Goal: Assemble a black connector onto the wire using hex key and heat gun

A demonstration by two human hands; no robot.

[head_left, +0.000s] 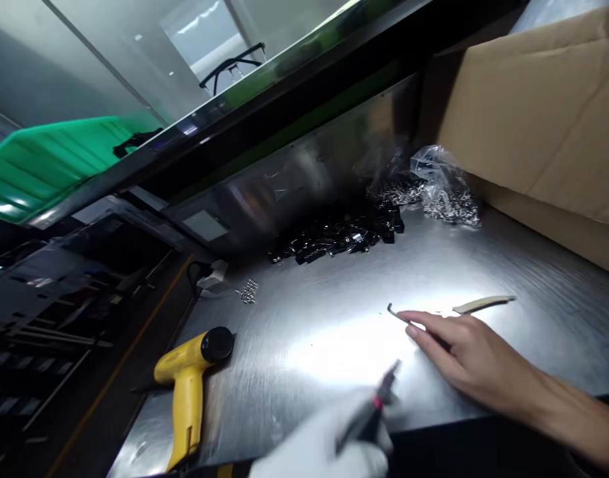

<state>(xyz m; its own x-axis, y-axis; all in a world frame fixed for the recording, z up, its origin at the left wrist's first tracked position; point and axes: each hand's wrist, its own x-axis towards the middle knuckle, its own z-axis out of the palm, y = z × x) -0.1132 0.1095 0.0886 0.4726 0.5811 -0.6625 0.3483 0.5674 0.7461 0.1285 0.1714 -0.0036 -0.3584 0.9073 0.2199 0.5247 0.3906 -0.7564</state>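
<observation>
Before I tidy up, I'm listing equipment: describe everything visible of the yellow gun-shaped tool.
The yellow gun-shaped tool looks plastic, with a round black cap on one end and a dark nozzle on the other. It lies at the left of the metal table, handle toward the near edge; only the table visibly touches it.

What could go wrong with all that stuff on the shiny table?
The dark tool in the gloved left hand looks pointed, so it might poke the bare right hand, which is close by. The yellow heat gun sits by the table's edge, so a bump could knock it off. The small silver parts lie loose and might scatter.
</observation>
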